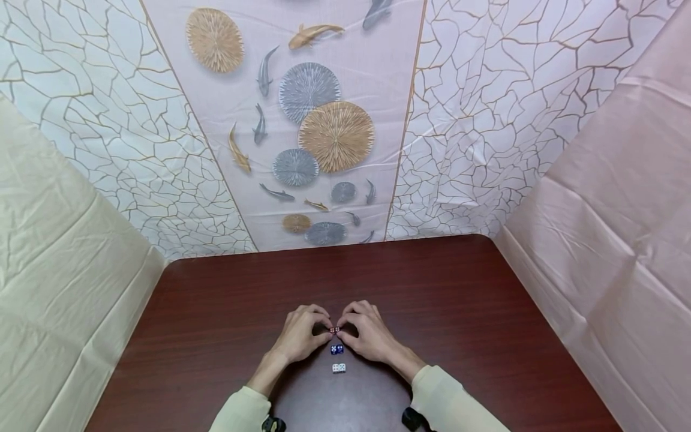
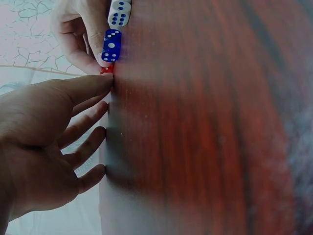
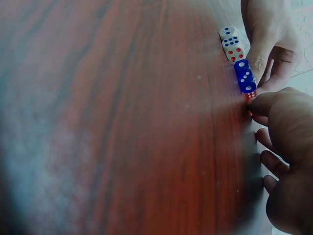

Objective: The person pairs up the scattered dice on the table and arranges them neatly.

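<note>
Two red dice (image 1: 335,330) sit side by side on the table between my hands. My left hand (image 1: 299,333) pinches the left one between thumb and index finger. From the other side, my right hand (image 1: 369,333) pinches the right one the same way. Fingers cover most of the red dice in both wrist views; a bit of red die (image 2: 106,69) shows in the left one. Just nearer to me lies a pair of blue dice (image 1: 337,349) with white pips. Nearer still is a pair of white dice (image 1: 339,368), their sides touching.
All this rests on a dark red-brown wooden table (image 1: 227,300). Patterned cloth (image 1: 335,138) hangs behind its far edge. Plain pale cloth (image 1: 610,240) stands along the right side, with more pale cloth (image 1: 70,288) on the left.
</note>
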Tool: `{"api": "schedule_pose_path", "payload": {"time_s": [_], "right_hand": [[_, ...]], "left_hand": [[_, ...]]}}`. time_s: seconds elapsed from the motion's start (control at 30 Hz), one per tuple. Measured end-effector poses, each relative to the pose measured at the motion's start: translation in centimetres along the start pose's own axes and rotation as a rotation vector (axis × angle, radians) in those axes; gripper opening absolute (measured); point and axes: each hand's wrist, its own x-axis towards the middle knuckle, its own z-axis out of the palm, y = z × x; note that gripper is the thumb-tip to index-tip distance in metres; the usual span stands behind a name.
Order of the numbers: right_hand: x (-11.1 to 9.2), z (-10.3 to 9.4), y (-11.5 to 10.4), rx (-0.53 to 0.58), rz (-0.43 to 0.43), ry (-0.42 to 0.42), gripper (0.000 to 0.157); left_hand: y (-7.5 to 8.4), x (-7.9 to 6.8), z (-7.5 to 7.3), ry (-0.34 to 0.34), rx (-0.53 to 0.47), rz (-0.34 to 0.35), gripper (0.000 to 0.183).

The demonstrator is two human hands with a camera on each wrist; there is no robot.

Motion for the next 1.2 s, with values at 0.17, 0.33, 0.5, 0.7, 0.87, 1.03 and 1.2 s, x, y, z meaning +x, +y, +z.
{"api": "schedule_pose_path", "payload": {"time_s": [0.17,0.33,0.5,0.7,0.87,1.03,1.2], "right_hand": [[0.0,0.0,-0.01,-0.01,0.0,-0.001,0.01],[0.01,0.03,0.02,-0.009,0.005,-0.004,0.01],[0.03,0.03,0.04,-0.011,0.006,-0.007,0.01],[0.01,0.03,0.12,-0.015,0.009,-0.011,0.01],[0.09,0.04,0.18,-0.007,0.012,-0.014,0.01],[0.13,0.09,0.31,-0.005,0.009,-0.017,0.01],[0.11,0.15,0.42,0.004,0.015,-0.024,0.011]], "left_hand": [[0.07,0.03,-0.04,0.0,-0.002,-0.002,0.009],[0.08,0.05,-0.03,0.002,-0.005,-0.001,0.009],[0.06,0.06,0.0,0.003,-0.004,0.001,0.009],[0.08,0.06,-0.03,0.004,-0.004,0.005,0.009],[0.11,0.11,-0.07,0.007,-0.006,0.001,0.009],[0.06,0.14,-0.04,0.007,-0.006,0.0,0.009],[-0.06,0.1,-0.02,0.004,-0.009,0.006,0.01]]}}
